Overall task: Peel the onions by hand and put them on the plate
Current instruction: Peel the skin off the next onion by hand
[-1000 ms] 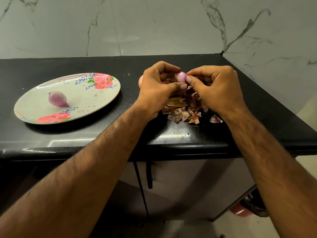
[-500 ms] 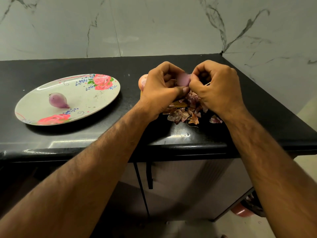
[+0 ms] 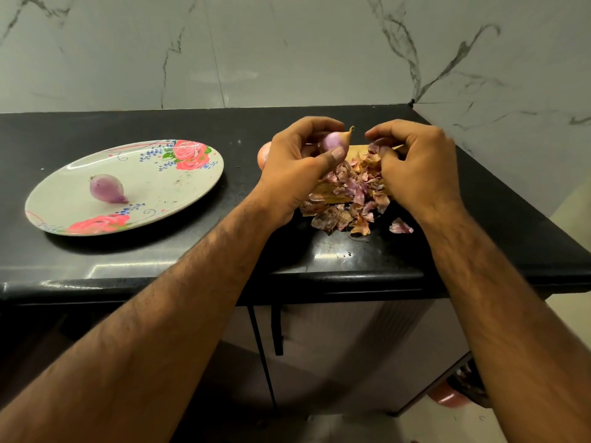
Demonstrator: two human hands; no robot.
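Drawn off the onion (image 3: 334, 142), the right hand (image 3: 419, 167) hangs over the peel pile (image 3: 347, 199), curled; what its grip holds I cannot tell. The left hand (image 3: 294, 167) clamps the onion above the pile's left edge; slick flesh could squirt free off the desk (image 3: 160, 251). Left of the pile, one peeled onion (image 3: 107, 188) lies on the plate (image 3: 166, 187).

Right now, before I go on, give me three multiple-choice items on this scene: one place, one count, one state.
1. Relative to the plate, the peel pile lies: A on it; B to its right; C behind it.
2. Onions on the plate: A one; B two; C none.
3. The left hand: A open; B grips an onion; C holds the plate.
Key: B, peels heap on the counter beside it; A, a single peeled onion lies there; B, fingers curl round the onion.
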